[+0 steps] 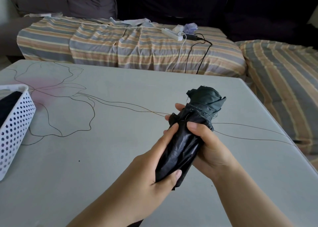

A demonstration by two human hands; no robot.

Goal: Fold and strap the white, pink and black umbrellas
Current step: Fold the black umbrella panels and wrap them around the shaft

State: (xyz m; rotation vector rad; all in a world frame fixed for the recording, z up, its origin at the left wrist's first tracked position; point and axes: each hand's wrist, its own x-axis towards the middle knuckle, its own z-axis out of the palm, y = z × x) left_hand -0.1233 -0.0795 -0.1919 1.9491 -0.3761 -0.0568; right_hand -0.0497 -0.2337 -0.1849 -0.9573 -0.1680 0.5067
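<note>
Item: black umbrella (pixel 187 140), collapsed and rolled, held in the air above the grey tabletop (pixel 106 158), tilted with its frayed canopy end up and away and its lower end toward the wearer.

Held by: both hands. Left hand (pixel 161 161) wrapped round the lower half, thumb across the fabric near the bottom, fingertips showing at the far side. Right hand (pixel 210 151) clasped round the middle from the right, thumb pressed on the front just below the bunched band of folds.

Handling, judged: light, easily carried one-handed. Fabric thin, glossy, probably slippery; loose pleats likely to spring open if the grip eases. Rigid core of ribs and shaft under the cloth, so firm to squeeze at mid-length. Loose threads at the rim, apt to snag.

Best hold, judged: round the middle, across the pleats, leaving one hand free for the strap. Strap itself not clearly made out among the dark folds.

Also present: white perforated basket (pixel 15 123) at left edge of tabletop, something dark inside, not identifiable. White and pink umbrellas not seen.
</note>
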